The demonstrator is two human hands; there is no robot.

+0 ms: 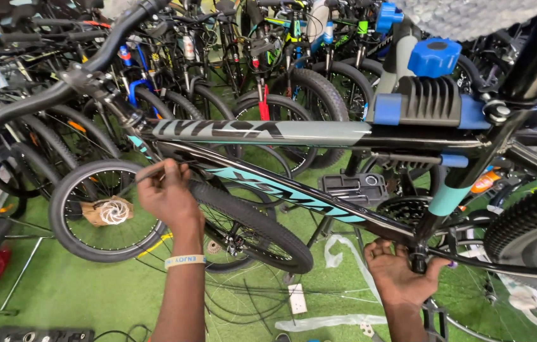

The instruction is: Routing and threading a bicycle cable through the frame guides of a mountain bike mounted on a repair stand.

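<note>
Currently the bike frame (319, 134) sits clamped in the blue repair stand (430, 95). Left hand (166, 193) pinches what looks like a thin cable (154, 171) by the down tube (293, 197); right hand (401, 271) grips the bottom bracket area (419, 253).

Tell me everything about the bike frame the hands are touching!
The frame looks like painted metal: black and grey with teal lettering bands. It hangs level in a blue and black stand clamp gripping its top tube. The down tube slants toward the lower right. The left hand holds a thin cable near the down tube's front end; the right hand grips under the bottom, by the crank.
</note>
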